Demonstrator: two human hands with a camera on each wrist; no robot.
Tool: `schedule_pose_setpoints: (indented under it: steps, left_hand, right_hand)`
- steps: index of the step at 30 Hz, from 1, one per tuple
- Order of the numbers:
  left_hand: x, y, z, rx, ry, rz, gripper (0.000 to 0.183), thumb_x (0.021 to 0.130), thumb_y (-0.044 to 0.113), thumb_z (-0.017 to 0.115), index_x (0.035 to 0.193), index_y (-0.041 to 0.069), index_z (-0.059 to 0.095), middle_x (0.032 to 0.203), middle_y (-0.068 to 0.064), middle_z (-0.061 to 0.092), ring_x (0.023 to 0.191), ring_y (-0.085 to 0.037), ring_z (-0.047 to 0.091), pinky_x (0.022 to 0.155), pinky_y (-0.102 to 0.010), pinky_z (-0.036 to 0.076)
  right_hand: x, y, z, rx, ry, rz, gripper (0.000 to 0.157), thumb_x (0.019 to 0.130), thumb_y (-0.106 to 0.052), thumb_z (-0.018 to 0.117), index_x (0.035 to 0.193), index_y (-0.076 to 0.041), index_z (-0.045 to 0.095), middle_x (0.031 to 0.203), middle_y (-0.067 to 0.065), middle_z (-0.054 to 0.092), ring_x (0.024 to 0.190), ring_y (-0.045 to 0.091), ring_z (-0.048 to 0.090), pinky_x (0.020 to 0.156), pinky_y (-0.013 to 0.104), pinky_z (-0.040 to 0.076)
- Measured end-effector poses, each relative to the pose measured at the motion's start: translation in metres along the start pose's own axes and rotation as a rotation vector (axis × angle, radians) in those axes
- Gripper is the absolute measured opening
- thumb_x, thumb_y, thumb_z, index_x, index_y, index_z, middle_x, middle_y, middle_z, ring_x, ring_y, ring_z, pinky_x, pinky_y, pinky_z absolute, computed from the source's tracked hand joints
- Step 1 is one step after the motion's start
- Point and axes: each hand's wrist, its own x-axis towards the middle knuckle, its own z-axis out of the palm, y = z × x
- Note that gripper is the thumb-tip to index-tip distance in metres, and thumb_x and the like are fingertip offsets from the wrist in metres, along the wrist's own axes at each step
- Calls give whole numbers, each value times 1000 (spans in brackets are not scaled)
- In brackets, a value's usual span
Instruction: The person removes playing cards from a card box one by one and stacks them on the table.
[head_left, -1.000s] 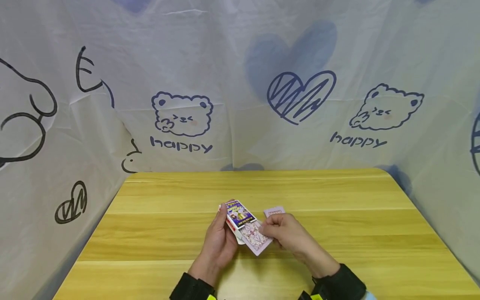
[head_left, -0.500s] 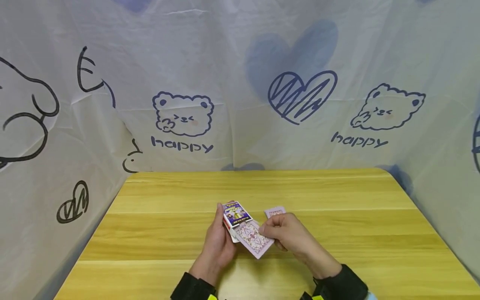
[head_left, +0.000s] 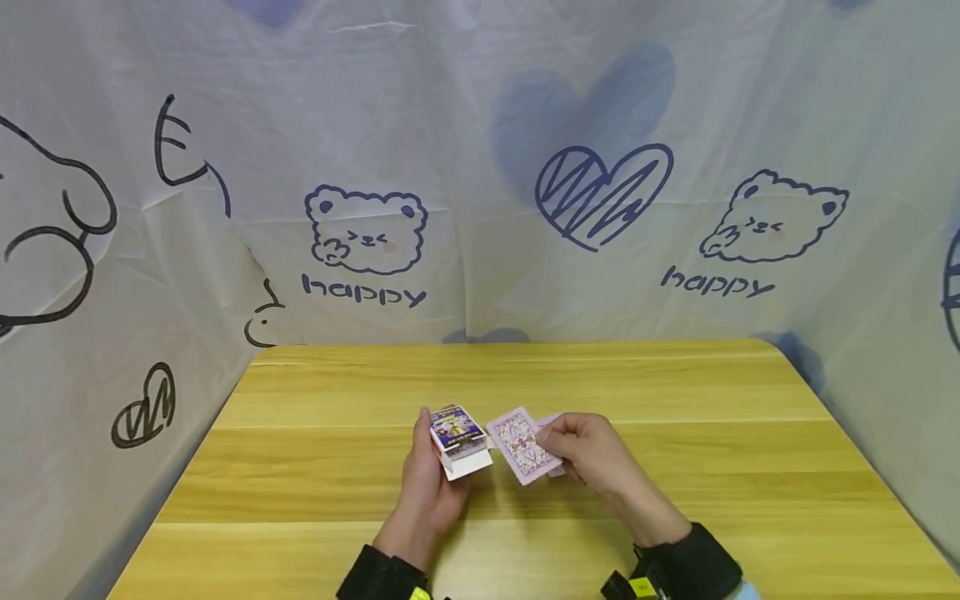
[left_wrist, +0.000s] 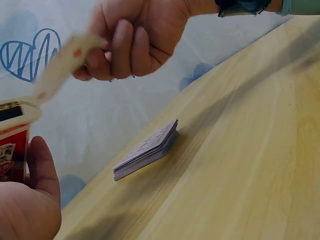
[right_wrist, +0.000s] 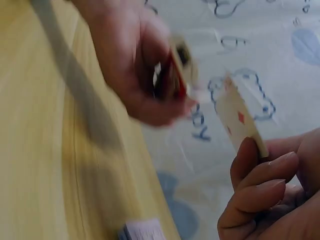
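My left hand (head_left: 431, 483) grips a purple-and-yellow playing card box (head_left: 456, 427), its white flap folded out toward me. The box's red side shows in the left wrist view. To its right, my right hand (head_left: 596, 450) pinches a playing card (head_left: 522, 446) by its right edge, between thumb and fingers. The card's patterned pink back faces up in the head view; red diamonds show on its face in the right wrist view. A deck of cards (left_wrist: 146, 151) lies stacked on the table below, mostly covered by the held card and right hand in the head view.
The wood-grain table (head_left: 675, 400) reaches back to a pale hanging cloth (head_left: 480, 275) printed with bears and hearts. More of this cloth hangs along the left and right sides.
The card has come away from the box, moving right and up with my right hand, over the deck. My left hand and the box have shifted slightly left.
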Motion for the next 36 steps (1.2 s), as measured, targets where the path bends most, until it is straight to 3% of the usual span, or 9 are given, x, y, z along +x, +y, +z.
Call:
schedule_pose_setpoints:
  steps: [4, 10, 15, 21, 29, 36]
  left_hand:
    - [-3, 3, 0, -25, 19, -23, 70, 98, 61, 37, 141, 7, 34, 111, -7, 62, 97, -18, 64, 76, -29, 59]
    - [-5, 4, 1, -17, -22, -38, 75, 96, 65, 34, 144, 8, 32, 112, -8, 62, 102, -23, 64, 80, -32, 59]
    - [-5, 6, 1, 14, -87, -58, 75, 95, 67, 32, 146, 12, 32, 116, -11, 60, 107, -28, 62, 84, -36, 58]
    - [-6, 7, 0, 48, -131, -72, 75, 95, 67, 28, 150, 16, 26, 121, -12, 57, 109, -30, 61, 85, -38, 57]
    - [-8, 7, 0, 55, -132, -84, 79, 93, 69, 32, 150, 15, 26, 126, -14, 54, 116, -34, 56, 88, -38, 56]
    - [-8, 7, 2, 53, -125, -84, 76, 96, 66, 28, 150, 13, 26, 125, -14, 54, 115, -34, 57, 88, -37, 56]
  right_hand:
    - [9, 6, -16, -107, 118, 8, 17, 91, -16, 65, 91, 2, 67, 64, 2, 56, 45, 10, 36, 40, 23, 29]
    - [16, 16, -42, -340, 232, 18, 20, 92, -19, 63, 89, -1, 69, 75, 8, 61, 58, 17, 48, 46, 27, 38]
    - [21, 26, -50, -412, 208, 70, 21, 91, -20, 63, 86, -1, 69, 85, 10, 64, 68, 20, 50, 53, 30, 41]
    - [26, 37, -45, -446, 185, 73, 20, 89, -19, 65, 83, -2, 70, 90, 11, 67, 73, 21, 52, 58, 30, 43]
    - [31, 51, -36, -416, 210, 100, 20, 88, -19, 67, 76, -3, 67, 79, 8, 61, 65, 20, 48, 53, 28, 37]
    - [32, 57, -34, -566, 205, 116, 26, 87, -24, 67, 69, -7, 58, 63, 4, 52, 52, 17, 44, 45, 26, 33]
